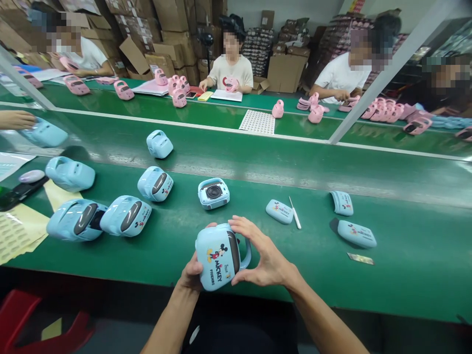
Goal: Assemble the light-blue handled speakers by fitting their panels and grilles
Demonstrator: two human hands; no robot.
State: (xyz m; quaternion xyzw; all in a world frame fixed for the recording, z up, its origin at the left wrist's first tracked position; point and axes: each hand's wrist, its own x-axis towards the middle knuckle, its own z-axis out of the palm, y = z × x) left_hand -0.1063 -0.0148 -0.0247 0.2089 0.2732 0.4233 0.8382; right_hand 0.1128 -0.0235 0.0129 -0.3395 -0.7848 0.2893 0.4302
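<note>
Both my hands hold a light blue toy device (217, 258) with a cartoon mouse print, just above the near edge of the green belt (258, 206). My left hand (191, 275) cups it from below and behind, fingers mostly hidden. My right hand (263, 255) curls around its right side and handle, thumb and fingers pressed on it. Another blue device (213, 192) with a round speaker face lies on the belt just beyond my hands.
Several blue devices (125, 215) lie at left, beside yellow sticker sheets (18, 228) and a phone (18, 192). Blue cover pieces (279, 211) and a white stick (294, 219) lie at right. Across the belt, several people sit handling pink devices (179, 97); cardboard boxes are stacked behind them.
</note>
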